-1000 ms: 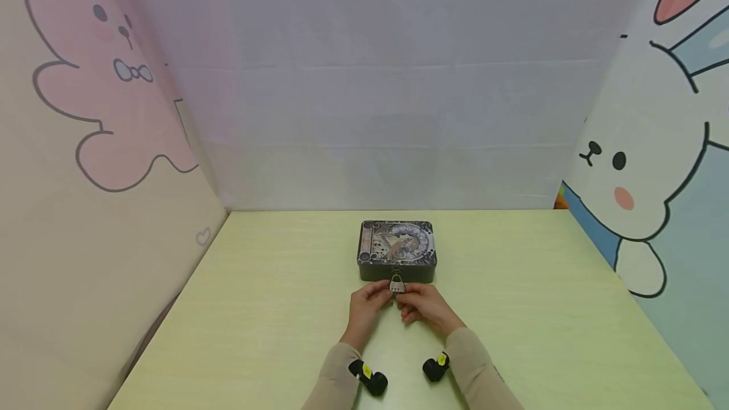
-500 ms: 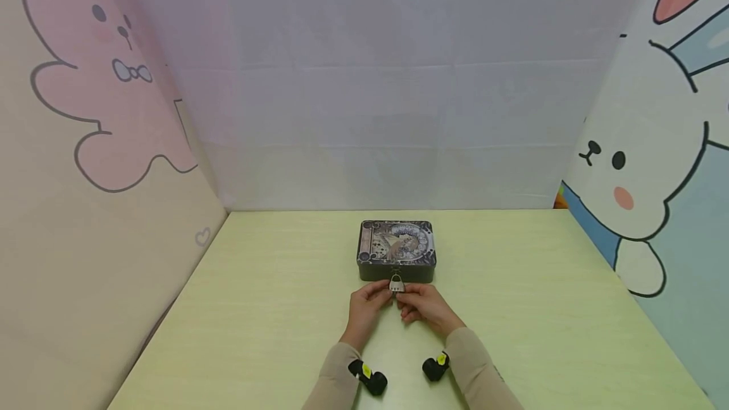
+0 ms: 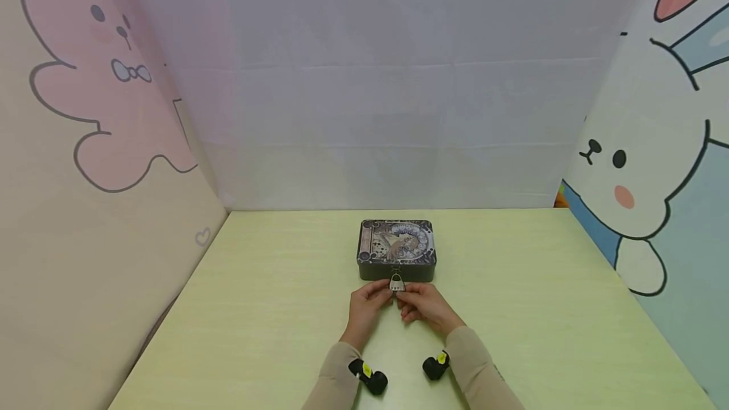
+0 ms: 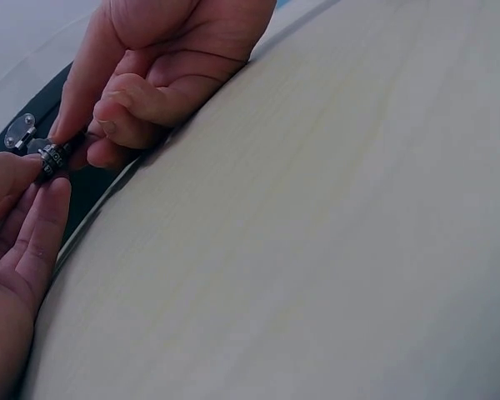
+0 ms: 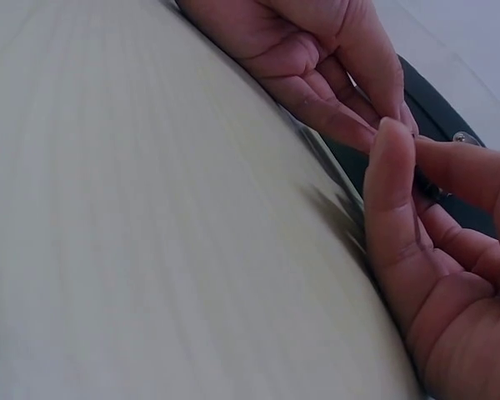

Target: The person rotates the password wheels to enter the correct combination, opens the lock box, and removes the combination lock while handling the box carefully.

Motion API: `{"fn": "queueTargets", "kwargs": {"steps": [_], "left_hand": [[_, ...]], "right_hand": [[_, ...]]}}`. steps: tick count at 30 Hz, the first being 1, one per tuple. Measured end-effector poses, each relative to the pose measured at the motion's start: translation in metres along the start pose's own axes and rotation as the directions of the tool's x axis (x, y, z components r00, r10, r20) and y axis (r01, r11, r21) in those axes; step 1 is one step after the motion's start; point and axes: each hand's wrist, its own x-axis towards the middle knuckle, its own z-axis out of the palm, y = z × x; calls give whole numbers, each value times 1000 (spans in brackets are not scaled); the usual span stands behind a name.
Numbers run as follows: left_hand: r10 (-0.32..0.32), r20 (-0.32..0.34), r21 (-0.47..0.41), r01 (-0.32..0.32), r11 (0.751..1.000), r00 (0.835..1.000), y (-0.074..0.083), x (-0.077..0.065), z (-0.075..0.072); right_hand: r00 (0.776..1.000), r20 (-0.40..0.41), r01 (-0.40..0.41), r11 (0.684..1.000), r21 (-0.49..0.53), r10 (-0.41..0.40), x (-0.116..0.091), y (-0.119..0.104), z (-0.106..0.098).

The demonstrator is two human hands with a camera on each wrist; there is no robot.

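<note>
A small silvery combination padlock [image 3: 397, 284] hangs at the front clasp of a dark tin box [image 3: 396, 244] with a printed lid, which is down. My left hand [image 3: 365, 310] pinches the padlock from its left side. From the other side my right hand [image 3: 428, 307] pinches it too, thumb and fingertips meeting close to the left hand's. In the left wrist view the number dials of the padlock [image 4: 53, 157] show between the fingers, below the metal clasp [image 4: 21, 132]. Fingers hide most of the lock in the right wrist view.
The box stands on a pale yellow-green table [image 3: 273, 296], towards its back. A white sheet [image 3: 364, 112] hangs behind. Cartoon-printed panels flank the table, a pink figure [image 3: 114, 81] on the left and a white rabbit [image 3: 643, 163] on the right.
</note>
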Motion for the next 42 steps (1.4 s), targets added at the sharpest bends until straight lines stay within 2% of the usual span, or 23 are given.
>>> {"fn": "queueTargets", "kwargs": {"steps": [14,27,42], "left_hand": [[0,2,9,0,1000,1000,0,1,0],[-15,3,-18,15,1000,1000,-2,2,0],[-4,7,7,4,1000,1000,-2,1,-1]], "right_hand": [[1000,-2,-3,1000,-14,3,0,-2,1],[1000,-1,1,1000,17,-1,-1,-1,0],[1000,4,3,1000,1,-3,-1,0,0]]}}
